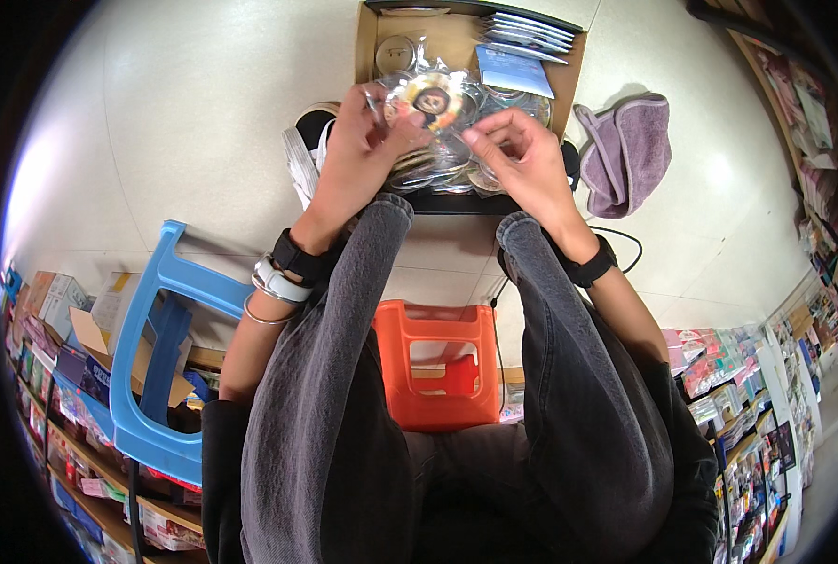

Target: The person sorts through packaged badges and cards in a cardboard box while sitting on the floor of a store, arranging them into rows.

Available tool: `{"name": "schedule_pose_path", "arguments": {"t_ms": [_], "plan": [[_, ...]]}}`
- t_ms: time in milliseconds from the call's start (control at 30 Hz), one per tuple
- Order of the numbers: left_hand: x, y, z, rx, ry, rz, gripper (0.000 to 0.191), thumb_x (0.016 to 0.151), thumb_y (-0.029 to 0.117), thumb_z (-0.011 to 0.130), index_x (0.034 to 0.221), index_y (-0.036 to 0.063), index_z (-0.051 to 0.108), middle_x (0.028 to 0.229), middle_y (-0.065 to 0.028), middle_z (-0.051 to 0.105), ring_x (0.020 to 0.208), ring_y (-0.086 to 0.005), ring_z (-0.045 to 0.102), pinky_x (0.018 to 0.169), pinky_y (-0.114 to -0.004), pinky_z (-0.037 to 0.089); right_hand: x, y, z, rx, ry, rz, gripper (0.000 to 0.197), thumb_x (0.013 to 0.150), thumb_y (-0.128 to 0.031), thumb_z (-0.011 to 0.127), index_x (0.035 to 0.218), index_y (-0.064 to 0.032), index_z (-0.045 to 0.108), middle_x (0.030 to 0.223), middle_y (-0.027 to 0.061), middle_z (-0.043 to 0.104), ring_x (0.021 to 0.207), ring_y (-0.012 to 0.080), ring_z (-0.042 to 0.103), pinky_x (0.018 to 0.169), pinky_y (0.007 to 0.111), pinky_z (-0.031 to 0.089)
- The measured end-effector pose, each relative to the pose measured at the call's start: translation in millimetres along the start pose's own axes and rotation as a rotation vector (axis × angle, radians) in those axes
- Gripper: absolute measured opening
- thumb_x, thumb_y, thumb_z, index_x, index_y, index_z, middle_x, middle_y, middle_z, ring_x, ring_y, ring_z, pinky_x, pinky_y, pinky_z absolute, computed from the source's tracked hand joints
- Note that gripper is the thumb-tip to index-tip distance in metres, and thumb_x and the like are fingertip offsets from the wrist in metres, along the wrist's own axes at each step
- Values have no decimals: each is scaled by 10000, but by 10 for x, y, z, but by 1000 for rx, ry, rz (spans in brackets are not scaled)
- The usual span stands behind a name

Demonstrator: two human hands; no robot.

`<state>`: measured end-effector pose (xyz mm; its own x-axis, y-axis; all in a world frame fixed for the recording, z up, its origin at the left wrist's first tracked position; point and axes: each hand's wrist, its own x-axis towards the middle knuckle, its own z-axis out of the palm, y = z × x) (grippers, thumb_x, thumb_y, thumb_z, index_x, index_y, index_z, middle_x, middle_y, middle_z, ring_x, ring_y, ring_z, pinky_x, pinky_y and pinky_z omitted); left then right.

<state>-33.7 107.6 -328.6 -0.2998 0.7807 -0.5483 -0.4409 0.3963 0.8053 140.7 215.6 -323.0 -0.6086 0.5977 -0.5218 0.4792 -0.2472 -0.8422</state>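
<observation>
My left hand [373,144] grips a round printed badge [429,101] in a clear plastic sleeve, thumb on its lower left edge. Close by on the right, my right hand [521,151] has its thumb and forefinger near the sleeve's lower right edge; whether they pinch the film cannot be told. Both hands are over an open cardboard box [365,46] that holds many round badges in clear sleeves. One badge with its pin back [395,54] showing lies at the upper left. A stack of flat packets [528,37] and a blue-and-white card [514,69] lie at the upper right.
A folded purple cloth [627,155] lies on the floor right of the box. An orange plastic stool [436,416] is below me, a blue plastic stool [133,381] at my left. Shelves of packaged goods [736,416] line both sides. A black cable [638,247] runs near my right wrist.
</observation>
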Motion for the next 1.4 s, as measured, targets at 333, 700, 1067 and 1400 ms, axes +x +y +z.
{"name": "schedule_pose_path", "arguments": {"t_ms": [333, 700, 1067, 1400], "plan": [[50, 28, -90, -285, -8, 40, 357, 983, 42, 484, 1302, -49, 350, 1062, -113, 590, 1012, -181, 631, 973, -337, 524, 167, -10, 80, -1052, -33, -589, 377, 780, -27, 573, 1156, -2, 565, 1242, 137, 561, 1018, 256, 619, 861, 372, 511], [23, 52, -129, -287, -36, 9, 340, 972, 3, 458, 1300, -33, 373, 1113, -113, 569, 1069, -226, 617, 983, -368, 524, 272, 8, 75, -497, -193, -80, 193, 923, -44, 540, 1097, 22, 592, 905, 207, 625, 814, 378, 634, 701, 418, 508], [40, 93, -145, -382, -26, -23, 467, 971, 11, 449, 1408, -22, 288, 1223, -156, 548, 1101, -240, 603, 961, -394, 535, -19, -20, 6, -872, -368, -225, 283, 873, -120, 626, 1138, -24, 605, 1085, 152, 641, 909, 368, 638, 800, 425, 531], [51, 62, -128, -180, -31, 49, 483, 996, 119, 499, 1404, 3, 267, 1204, -151, 567, 1093, -219, 614, 937, -336, 541, -17, -322, -347, -397, -34, -599, 248, 819, 44, 651, 1043, -41, 714, 1091, 122, 689, 945, 242, 684, 775, 311, 560]]}}
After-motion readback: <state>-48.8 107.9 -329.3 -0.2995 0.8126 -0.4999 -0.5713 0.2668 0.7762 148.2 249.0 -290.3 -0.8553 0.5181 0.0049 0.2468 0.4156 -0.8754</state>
